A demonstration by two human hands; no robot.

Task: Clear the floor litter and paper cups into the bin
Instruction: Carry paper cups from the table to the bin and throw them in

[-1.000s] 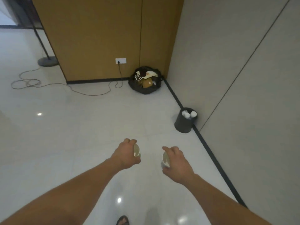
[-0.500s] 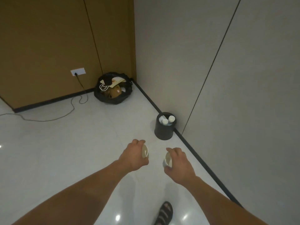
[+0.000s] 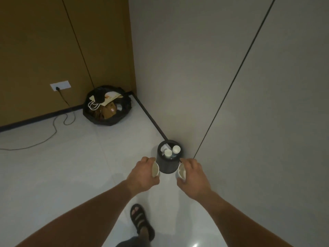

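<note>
My left hand [image 3: 142,174] grips a white paper cup [image 3: 155,169], its mouth turned to the right. My right hand [image 3: 194,175] grips a second white paper cup [image 3: 182,172], its mouth turned to the left. Between and just beyond the two cups stands a small dark round bin [image 3: 167,165] against the grey wall. Inside the bin lie white cups [image 3: 176,149] and some paper. Both hands hover in front of the bin, one on each side of it.
A black rubbish bag [image 3: 106,106] full of paper bags sits in the corner at the back. A black cable [image 3: 53,129] runs from a wall socket [image 3: 60,85] across the white floor. My sandalled foot [image 3: 140,221] is below the hands. The grey wall rises at right.
I have stepped closer to the bin, which now sits right between my hands. Both hands still hold their cups and have spread slightly apart.
</note>
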